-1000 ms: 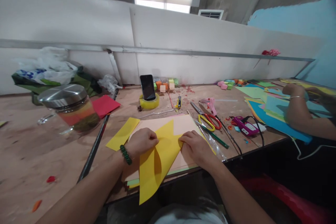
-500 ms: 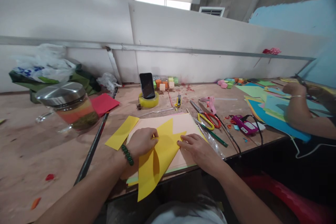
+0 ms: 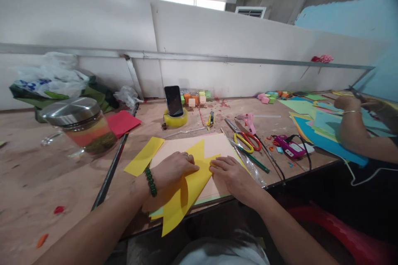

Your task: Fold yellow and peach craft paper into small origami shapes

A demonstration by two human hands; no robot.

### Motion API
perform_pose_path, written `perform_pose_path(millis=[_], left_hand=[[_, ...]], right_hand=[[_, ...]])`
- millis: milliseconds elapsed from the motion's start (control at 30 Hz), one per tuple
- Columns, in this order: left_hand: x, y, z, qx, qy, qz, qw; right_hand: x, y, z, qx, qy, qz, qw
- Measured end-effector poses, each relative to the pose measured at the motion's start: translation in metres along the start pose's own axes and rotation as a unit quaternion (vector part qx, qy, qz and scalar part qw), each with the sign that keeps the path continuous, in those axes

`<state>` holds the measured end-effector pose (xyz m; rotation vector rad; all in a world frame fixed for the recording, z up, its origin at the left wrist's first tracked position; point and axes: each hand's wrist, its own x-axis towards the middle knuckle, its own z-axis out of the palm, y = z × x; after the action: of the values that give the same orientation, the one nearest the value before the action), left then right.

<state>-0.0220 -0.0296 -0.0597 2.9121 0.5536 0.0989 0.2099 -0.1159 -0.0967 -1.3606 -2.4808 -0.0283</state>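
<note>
A sheet of yellow paper (image 3: pixel 186 190) lies folded over at a slant on a stack of pale pink paper (image 3: pixel 214 190), with one corner hanging past the table's front edge. My left hand (image 3: pixel 174 168), with a green bead bracelet at the wrist, presses on the fold, its fingers bent together. At the right end of the fold, my right hand (image 3: pixel 231 176) grips the paper's edge between thumb and fingers; the thumb is partly hidden. A yellow paper strip (image 3: pixel 144 157) lies left of the stack.
Scissors (image 3: pixel 245 136), a green pencil (image 3: pixel 258 163) and a pink glue gun (image 3: pixel 248 122) lie to the right. A phone (image 3: pixel 173 101) leans in a tape roll (image 3: pixel 175 120). A glass jar (image 3: pixel 90 132) stands left. Another person's arm (image 3: pixel 354 130) rests over coloured paper at far right.
My left hand has slid right along the yellow paper, and the raised fold under it lies flatter. My right hand stays at the same edge.
</note>
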Motion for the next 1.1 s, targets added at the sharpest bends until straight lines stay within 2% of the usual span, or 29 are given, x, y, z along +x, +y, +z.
perform_pose_path(millis=[167,433,700,833,967,1100], left_hand=[[-0.007,0.001,-0.003,0.021,-0.048,-0.021,0.998],[-0.012,0.002,-0.005,-0.005,-0.078,-0.014,0.997],[-0.014,0.000,-0.001,-0.002,-0.067,-0.008,0.998],[-0.015,0.000,0.000,-0.005,-0.052,0.001,0.999],[-0.016,0.003,0.001,-0.004,-0.041,-0.006,0.999],[-0.015,0.006,0.001,0.004,-0.030,-0.018,0.999]], right_hand=[[0.000,-0.005,0.002,0.020,-0.004,-0.030,0.999],[-0.003,-0.017,0.004,0.027,0.049,-0.088,0.995],[0.001,-0.046,0.008,0.033,0.049,-0.166,0.984],[0.000,-0.058,0.009,0.039,0.030,-0.186,0.981],[0.001,-0.056,0.001,0.089,0.009,-0.163,0.983],[0.000,-0.030,-0.008,0.109,0.026,-0.054,0.992]])
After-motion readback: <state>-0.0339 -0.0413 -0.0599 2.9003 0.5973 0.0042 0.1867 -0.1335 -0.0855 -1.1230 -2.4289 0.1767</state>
